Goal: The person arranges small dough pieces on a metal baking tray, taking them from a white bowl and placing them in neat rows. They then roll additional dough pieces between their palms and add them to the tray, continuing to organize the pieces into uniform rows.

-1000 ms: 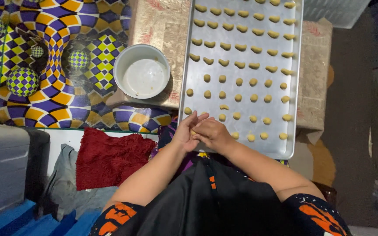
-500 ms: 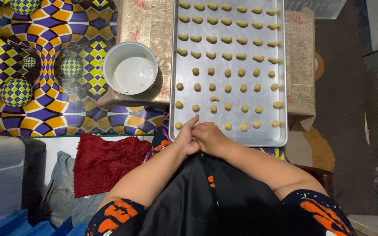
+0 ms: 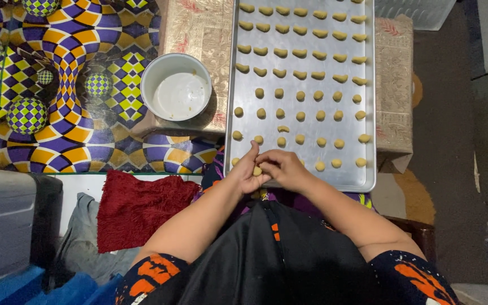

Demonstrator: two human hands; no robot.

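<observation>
Both hands meet at the near edge of the baking tray (image 3: 368, 179): I see my left hand (image 3: 246, 172) and right hand (image 3: 282, 168) pinching one small dough piece (image 3: 257, 170) between fingertips, beside rows of shaped dough; a white bowl (image 3: 177, 87) sits left.

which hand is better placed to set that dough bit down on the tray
Right, probably. The right hand already lies over the near edge of the metal tray, beside the unfilled row, while the left hand sits at the tray's near corner. Both pinch the dough piece.

Left hand (image 3: 248, 169) and right hand (image 3: 282, 168) meet, fingertips pinched together.
</observation>
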